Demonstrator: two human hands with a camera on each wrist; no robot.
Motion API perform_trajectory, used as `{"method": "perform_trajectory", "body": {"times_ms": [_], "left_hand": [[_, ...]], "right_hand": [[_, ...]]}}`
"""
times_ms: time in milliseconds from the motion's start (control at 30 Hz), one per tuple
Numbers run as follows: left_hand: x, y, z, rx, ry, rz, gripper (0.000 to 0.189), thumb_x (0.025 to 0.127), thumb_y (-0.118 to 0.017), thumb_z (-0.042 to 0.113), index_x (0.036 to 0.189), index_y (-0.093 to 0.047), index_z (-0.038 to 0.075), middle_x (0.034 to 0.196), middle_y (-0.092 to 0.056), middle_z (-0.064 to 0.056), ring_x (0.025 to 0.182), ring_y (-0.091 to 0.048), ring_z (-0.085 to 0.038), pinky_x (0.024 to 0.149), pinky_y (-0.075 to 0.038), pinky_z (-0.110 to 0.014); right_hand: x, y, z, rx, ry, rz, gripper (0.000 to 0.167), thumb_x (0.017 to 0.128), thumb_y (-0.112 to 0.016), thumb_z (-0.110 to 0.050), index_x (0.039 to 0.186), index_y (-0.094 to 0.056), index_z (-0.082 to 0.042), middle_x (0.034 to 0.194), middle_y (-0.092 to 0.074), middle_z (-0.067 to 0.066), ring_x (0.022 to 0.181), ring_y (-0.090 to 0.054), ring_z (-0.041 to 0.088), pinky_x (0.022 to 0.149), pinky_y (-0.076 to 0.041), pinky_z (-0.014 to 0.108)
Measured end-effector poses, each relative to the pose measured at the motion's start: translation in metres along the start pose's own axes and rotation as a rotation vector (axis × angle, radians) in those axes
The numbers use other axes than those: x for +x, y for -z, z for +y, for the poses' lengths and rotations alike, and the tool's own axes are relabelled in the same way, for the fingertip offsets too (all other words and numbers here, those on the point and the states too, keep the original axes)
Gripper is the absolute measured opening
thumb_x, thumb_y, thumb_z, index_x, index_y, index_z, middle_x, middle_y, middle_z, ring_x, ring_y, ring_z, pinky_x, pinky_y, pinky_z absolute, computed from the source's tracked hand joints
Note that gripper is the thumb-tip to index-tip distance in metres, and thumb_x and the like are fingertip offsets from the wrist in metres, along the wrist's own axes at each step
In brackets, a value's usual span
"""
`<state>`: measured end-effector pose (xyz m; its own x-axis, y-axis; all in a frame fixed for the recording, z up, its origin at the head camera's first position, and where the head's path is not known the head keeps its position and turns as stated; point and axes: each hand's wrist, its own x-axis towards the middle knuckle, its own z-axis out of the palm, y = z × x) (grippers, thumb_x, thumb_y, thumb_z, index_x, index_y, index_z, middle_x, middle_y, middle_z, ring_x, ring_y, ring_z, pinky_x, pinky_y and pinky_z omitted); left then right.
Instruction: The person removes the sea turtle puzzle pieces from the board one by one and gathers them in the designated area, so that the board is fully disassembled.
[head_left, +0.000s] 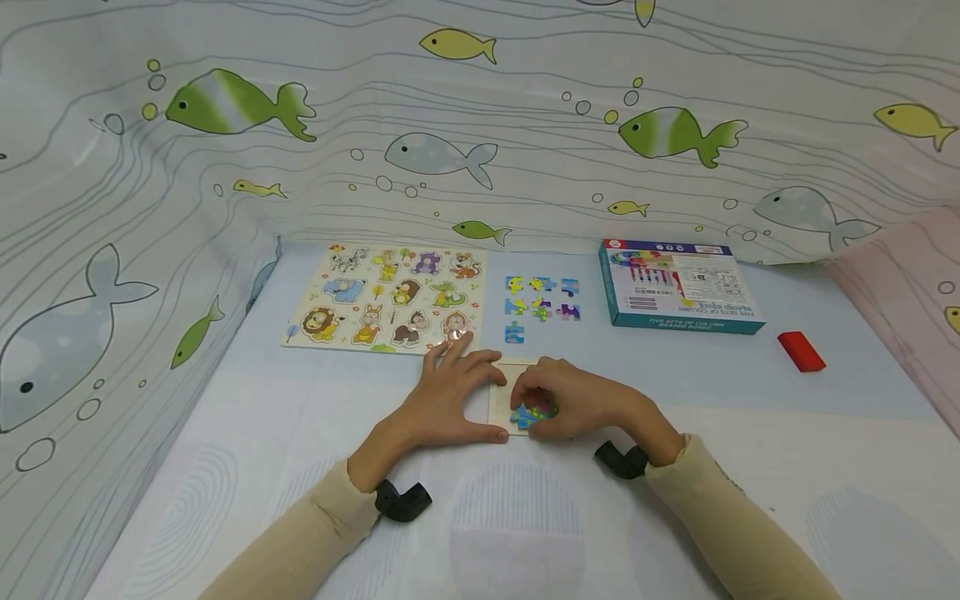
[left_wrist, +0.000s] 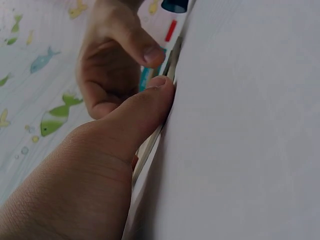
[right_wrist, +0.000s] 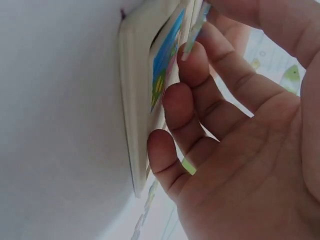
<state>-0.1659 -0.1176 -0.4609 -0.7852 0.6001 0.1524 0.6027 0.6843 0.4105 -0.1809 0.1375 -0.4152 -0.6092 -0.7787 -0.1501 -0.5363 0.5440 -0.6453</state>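
A small wooden puzzle board (head_left: 501,400) lies on the table between both hands. My left hand (head_left: 446,402) rests at its left side, fingers spread, with the thumb (left_wrist: 150,100) on the near edge. Over the board, my right hand (head_left: 573,400) pinches a thin jigsaw piece (right_wrist: 194,37) between thumb and fingers, its printed face mostly turned away. Blue, green and yellow jigsaw pieces (right_wrist: 164,67) lie in the board's recess, partly hidden by the right hand. The right hand's lower fingertips are close beside the board's rim.
Several loose jigsaw pieces (head_left: 540,300) lie in rows beyond the board. To their left is a larger animal puzzle board (head_left: 386,300), near the left fingertips. At the back right stand a teal-edged box (head_left: 678,287) and a red block (head_left: 801,352).
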Motion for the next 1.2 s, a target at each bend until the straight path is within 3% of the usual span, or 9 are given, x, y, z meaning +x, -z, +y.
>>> {"method": "perform_trajectory", "body": {"times_ms": [233, 467, 600, 833, 1200], "left_hand": [[0.0, -0.001, -0.001, 0.012, 0.01, -0.016, 0.064, 0.076, -0.072, 0.074, 0.125, -0.058, 0.034, 0.159, -0.043, 0.007, 0.16, -0.01, -0.035, 0.12, -0.009, -0.064], [0.002, -0.001, 0.0, 0.029, 0.019, -0.024, 0.065, 0.075, -0.071, 0.075, 0.124, -0.057, 0.035, 0.159, -0.043, 0.008, 0.16, -0.011, -0.034, 0.122, -0.008, -0.061], [0.002, -0.002, 0.001, 0.036, 0.017, -0.018, 0.065, 0.075, -0.072, 0.075, 0.124, -0.057, 0.036, 0.158, -0.043, 0.008, 0.159, -0.011, -0.035, 0.122, -0.008, -0.061], [0.0, -0.002, 0.001, 0.034, 0.022, -0.02, 0.065, 0.075, -0.072, 0.075, 0.124, -0.057, 0.036, 0.158, -0.043, 0.007, 0.159, -0.011, -0.035, 0.122, -0.009, -0.062], [0.0, -0.003, 0.001, 0.029, 0.023, -0.015, 0.064, 0.074, -0.072, 0.075, 0.124, -0.058, 0.037, 0.159, -0.043, 0.009, 0.16, -0.01, -0.033, 0.122, -0.009, -0.062]], "right_hand": [[-0.002, 0.011, 0.018, 0.06, -0.03, 0.119, 0.033, 0.084, -0.083, -0.02, 0.114, -0.068, -0.019, 0.106, -0.065, -0.006, 0.096, -0.055, 0.016, 0.086, -0.049, 0.03], [-0.007, 0.026, 0.04, 0.086, -0.13, 0.285, 0.036, 0.084, -0.083, -0.019, 0.117, -0.07, -0.016, 0.102, -0.065, -0.001, 0.093, -0.055, 0.019, 0.084, -0.048, 0.035], [-0.004, 0.033, 0.048, 0.074, -0.166, 0.338, 0.036, 0.086, -0.082, -0.018, 0.119, -0.07, -0.014, 0.106, -0.066, 0.003, 0.095, -0.054, 0.022, 0.083, -0.047, 0.037], [0.013, 0.042, 0.057, 0.0, -0.202, 0.326, 0.036, 0.085, -0.082, -0.021, 0.119, -0.071, -0.013, 0.105, -0.066, 0.003, 0.094, -0.053, 0.021, 0.082, -0.047, 0.033], [0.035, 0.054, 0.057, -0.05, -0.223, 0.22, 0.031, 0.086, -0.08, -0.016, 0.116, -0.073, -0.013, 0.103, -0.067, 0.006, 0.092, -0.055, 0.022, 0.082, -0.049, 0.033]]}}
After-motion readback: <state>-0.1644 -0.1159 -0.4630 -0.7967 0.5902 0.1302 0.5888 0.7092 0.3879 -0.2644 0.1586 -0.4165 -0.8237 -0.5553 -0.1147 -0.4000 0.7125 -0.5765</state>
